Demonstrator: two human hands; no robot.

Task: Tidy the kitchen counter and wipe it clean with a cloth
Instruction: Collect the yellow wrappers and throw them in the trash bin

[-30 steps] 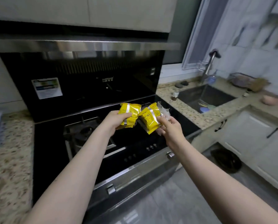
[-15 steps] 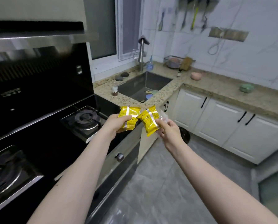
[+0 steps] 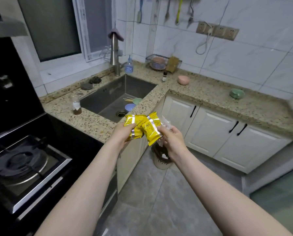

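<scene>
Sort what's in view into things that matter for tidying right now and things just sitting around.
In play: yellow packets, clear wrapper, left hand, right hand, waste bin.

Lying about: pink bowl, green object, small dark bottle, brown jar, bowls in the sink.

Dark print on the right-hand yellow foil snack packet [image 3: 152, 129] at frame centre, too blurred to read beyond a large "M"-like mark, smaller print on the left-hand yellow foil packet [image 3: 133, 127] illegible
</scene>
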